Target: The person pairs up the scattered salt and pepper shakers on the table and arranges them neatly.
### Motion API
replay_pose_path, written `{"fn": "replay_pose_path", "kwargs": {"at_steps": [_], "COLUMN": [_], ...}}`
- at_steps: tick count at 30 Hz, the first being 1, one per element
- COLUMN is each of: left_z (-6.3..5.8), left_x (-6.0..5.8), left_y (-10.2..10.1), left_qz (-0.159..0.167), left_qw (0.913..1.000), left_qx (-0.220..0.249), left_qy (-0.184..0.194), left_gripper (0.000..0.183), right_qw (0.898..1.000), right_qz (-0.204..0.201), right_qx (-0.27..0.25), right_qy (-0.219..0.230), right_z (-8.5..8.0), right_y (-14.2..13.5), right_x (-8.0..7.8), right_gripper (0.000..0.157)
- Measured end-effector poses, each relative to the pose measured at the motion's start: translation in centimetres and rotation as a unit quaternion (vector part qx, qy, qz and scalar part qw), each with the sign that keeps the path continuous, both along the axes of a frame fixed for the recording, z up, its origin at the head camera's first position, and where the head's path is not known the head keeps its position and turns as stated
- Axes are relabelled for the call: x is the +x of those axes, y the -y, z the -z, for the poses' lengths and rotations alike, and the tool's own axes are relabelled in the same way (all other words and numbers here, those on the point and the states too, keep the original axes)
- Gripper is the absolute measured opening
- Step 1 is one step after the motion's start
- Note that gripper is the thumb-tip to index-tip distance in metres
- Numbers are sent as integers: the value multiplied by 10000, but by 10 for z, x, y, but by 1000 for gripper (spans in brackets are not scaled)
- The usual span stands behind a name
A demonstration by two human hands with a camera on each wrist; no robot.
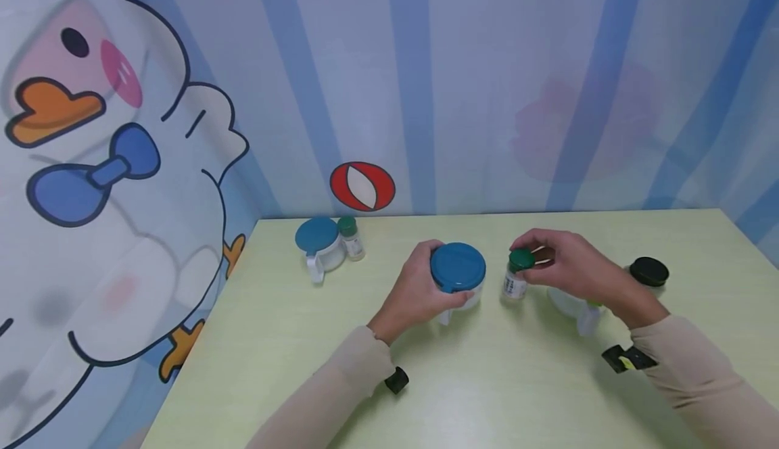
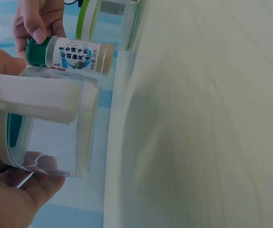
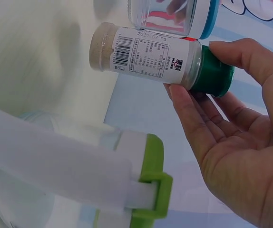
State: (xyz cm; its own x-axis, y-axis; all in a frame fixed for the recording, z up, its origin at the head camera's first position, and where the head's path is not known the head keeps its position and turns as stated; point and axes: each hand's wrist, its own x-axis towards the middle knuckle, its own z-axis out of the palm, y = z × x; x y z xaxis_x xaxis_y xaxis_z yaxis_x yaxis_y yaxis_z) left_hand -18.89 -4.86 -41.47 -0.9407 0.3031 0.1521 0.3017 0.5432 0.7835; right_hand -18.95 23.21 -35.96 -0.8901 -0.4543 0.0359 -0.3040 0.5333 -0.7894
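My left hand [image 1: 416, 290] grips a clear glass jar [image 2: 60, 142] by its upper part. The jar has a blue lid [image 1: 458, 266] and a white handle. To its right, my right hand [image 1: 575, 266] pinches the green cap of a small seasoning bottle [image 3: 151, 54] between thumb and fingers. That bottle has a white printed label and pale powder at its base. Both held things look raised off the table, upright and close together. Under my right forearm stands a green-lidded glass jar [image 3: 55, 161] with a white handle, partly hidden in the head view.
At the back left of the pale table [image 1: 243, 368] stand another blue-lidded handled jar [image 1: 319, 239] and a second green-capped bottle [image 1: 351, 241], side by side. A black-lidded container [image 1: 649, 271] is beyond my right wrist. A cartoon-printed backdrop [image 1: 475, 97] rises behind the table.
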Motion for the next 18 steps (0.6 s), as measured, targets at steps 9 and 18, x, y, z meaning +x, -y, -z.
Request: {"fn": "replay_pose_path", "kwargs": {"at_steps": [9, 18], "left_z": [4, 10], "left_x": [4, 4], "left_y": [-11, -19], "left_qz": [100, 49], "left_qw": [9999, 9999], "left_qx": [-13, -7], "left_qy": [62, 105], "left_gripper": [89, 89], "right_qw": [9999, 9995], "right_qz": [5, -255], "right_qx": [94, 197], "right_qy": [111, 57], "right_z": [1, 3], "right_y": [-3, -12], "right_x": [-2, -11], "right_gripper": [39, 38]}}
